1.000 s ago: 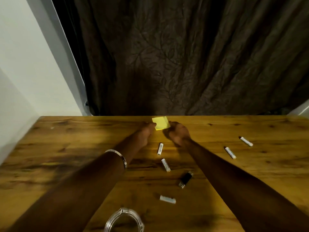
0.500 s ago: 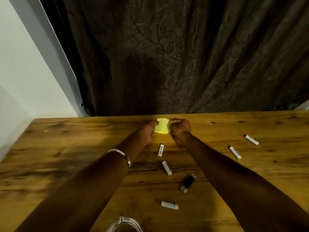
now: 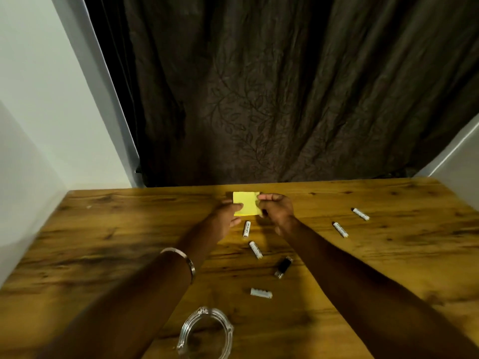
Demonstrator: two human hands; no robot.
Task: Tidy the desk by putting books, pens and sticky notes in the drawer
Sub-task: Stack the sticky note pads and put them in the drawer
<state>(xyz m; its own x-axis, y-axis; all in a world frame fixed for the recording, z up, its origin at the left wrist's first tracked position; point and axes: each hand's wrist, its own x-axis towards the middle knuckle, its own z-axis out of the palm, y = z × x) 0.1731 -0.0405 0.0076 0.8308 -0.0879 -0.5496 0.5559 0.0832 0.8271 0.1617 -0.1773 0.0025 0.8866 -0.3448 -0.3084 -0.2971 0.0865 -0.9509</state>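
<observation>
A yellow sticky note pad (image 3: pixel 247 204) is held just above the far middle of the wooden desk (image 3: pixel 103 242). My left hand (image 3: pixel 225 218) pinches its lower left corner with thumb on top. My right hand (image 3: pixel 276 211) pinches its right edge, fingers curled round it. No drawer, book or pen is visible in this view.
Several small white cylinders lie on the desk: (image 3: pixel 247 228), (image 3: pixel 255 249), (image 3: pixel 261 293), (image 3: pixel 340 229), (image 3: pixel 360 214). A small black object (image 3: pixel 283 267) lies among them. A clear glass dish (image 3: pixel 206 334) sits at the near edge. A dark curtain (image 3: pixel 285 99) hangs behind the desk.
Both hands have kept hold of the yellow pad; it has turned from tilted to flatter, facing me more squarely, and the view has shifted slightly.
</observation>
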